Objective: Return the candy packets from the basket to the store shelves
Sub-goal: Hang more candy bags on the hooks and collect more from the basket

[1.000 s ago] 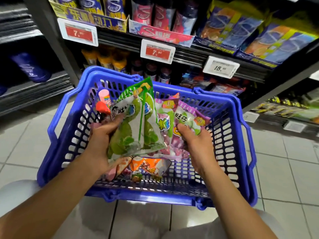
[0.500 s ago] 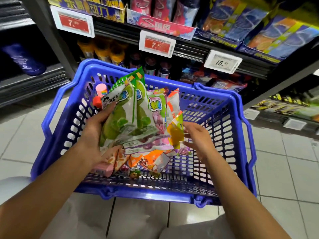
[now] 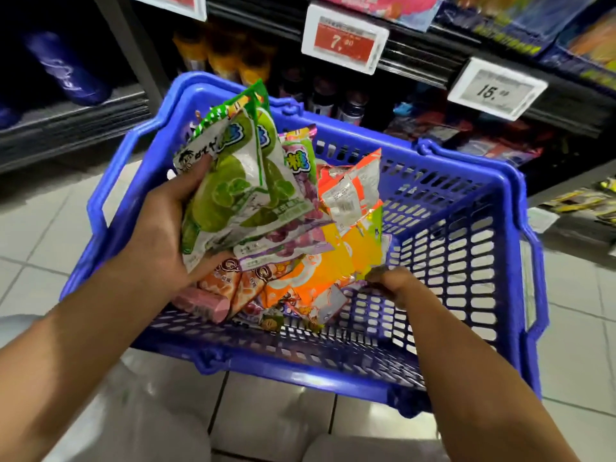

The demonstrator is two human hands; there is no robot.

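A blue plastic basket (image 3: 466, 228) stands on the tiled floor in front of the store shelves (image 3: 416, 66). My left hand (image 3: 160, 228) grips a fanned stack of candy packets over the basket's left half, green packets (image 3: 240, 188) on top and purple ones (image 3: 293, 228) beneath. My right hand (image 3: 390, 281) pinches the lower corner of an orange and yellow packet (image 3: 353, 211) and holds it upright against the stack. More orange packets (image 3: 293, 288) and a pink roll (image 3: 200, 301) lie on the basket floor.
Price tags (image 3: 343, 38) hang on the shelf edge above bottles and boxed goods. A lower grey shelf (image 3: 66, 125) with a dark blue pack sits at the left. Pale floor tiles (image 3: 273, 418) lie on every side of the basket. The basket's right half holds nothing.
My right hand let go of the purple packet, took an orange and yellow one, and lifted it against the stack. My left hand raised the stack slightly. The camera has moved closer.
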